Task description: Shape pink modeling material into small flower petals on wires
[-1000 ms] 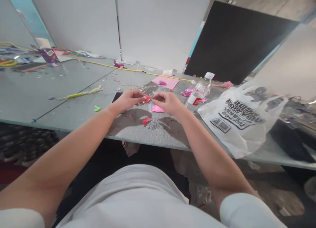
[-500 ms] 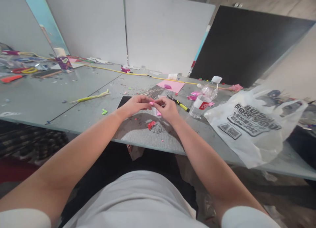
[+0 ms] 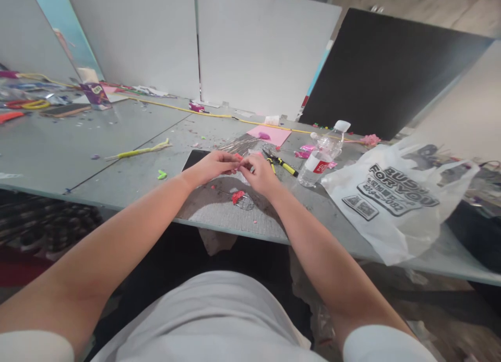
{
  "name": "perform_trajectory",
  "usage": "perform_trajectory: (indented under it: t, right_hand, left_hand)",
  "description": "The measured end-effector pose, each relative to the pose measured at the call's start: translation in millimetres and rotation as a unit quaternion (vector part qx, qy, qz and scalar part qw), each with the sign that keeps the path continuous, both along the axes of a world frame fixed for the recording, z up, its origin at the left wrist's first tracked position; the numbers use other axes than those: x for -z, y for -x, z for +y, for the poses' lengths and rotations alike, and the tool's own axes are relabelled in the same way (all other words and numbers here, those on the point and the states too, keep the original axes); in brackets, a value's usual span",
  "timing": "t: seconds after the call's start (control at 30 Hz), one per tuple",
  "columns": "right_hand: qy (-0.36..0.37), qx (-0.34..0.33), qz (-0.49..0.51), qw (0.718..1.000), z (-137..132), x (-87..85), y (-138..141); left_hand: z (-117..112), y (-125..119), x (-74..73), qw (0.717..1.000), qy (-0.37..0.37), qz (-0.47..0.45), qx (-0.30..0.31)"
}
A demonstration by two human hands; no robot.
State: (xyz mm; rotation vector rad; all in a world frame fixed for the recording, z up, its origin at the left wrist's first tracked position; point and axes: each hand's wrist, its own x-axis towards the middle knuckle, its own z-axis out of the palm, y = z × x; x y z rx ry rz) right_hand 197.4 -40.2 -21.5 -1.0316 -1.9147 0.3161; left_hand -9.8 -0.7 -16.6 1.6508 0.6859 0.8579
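Fingertip to fingertip, my left hand (image 3: pixel 216 164) and my right hand (image 3: pixel 256 174) meet above the table. Both are closed in a pinch on a small piece of pink clay, mostly hidden by the fingers. Just below them lies a red clay lump (image 3: pixel 237 196) beside a small coil of thin wire (image 3: pixel 246 202). A dark flat object (image 3: pixel 192 160) is partly covered by my left hand. Beyond my right hand are black-and-yellow pliers (image 3: pixel 285 166), and behind the hands a bundle of thin wires (image 3: pixel 239 143) points toward a pink sheet (image 3: pixel 277 136).
On the right stand a clear water bottle (image 3: pixel 316 163) and a white plastic bag (image 3: pixel 385 200). To the left lie a yellow-green twisted stem (image 3: pixel 139 151) and a green clay bit (image 3: pixel 162 175). A yellow cable (image 3: pixel 176 108) crosses the back. Upright white boards (image 3: pixel 262 48) close off the far side.
The pink clay showed between my fingertips and is now almost covered by them. My right fingers have curled and shifted slightly. The whole view has moved a little.
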Motion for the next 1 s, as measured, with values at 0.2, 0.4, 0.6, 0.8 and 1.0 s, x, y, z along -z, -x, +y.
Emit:
perform_trajectory:
  t: [0.2, 0.4, 0.6, 0.8, 1.0]
  right_hand:
    - [0.06, 0.08, 0.1, 0.99, 4, 2.3, -3]
    - [0.115, 0.101, 0.173, 0.973, 9, 3.8, -17]
    - [0.129, 0.071, 0.179, 0.973, 10, 6.6, -15]
    - [0.125, 0.074, 0.157, 0.977, 15, 9.6, -18]
    - [0.121, 0.079, 0.157, 0.977, 14, 5.6, -20]
  left_hand:
    - [5, -2, 2.7, 1.0, -0.017, 0.01, -0.012]
    - [5, 1, 1.4, 0.991, -0.101, 0.075, -0.044]
    - [4, 0, 1.7, 0.953, -0.231, 0.175, -0.089]
    - [10, -5, 8.9, 0.922, -0.303, 0.226, -0.083]
    - [13, -11, 10.3, 0.901, -0.347, 0.255, -0.051]
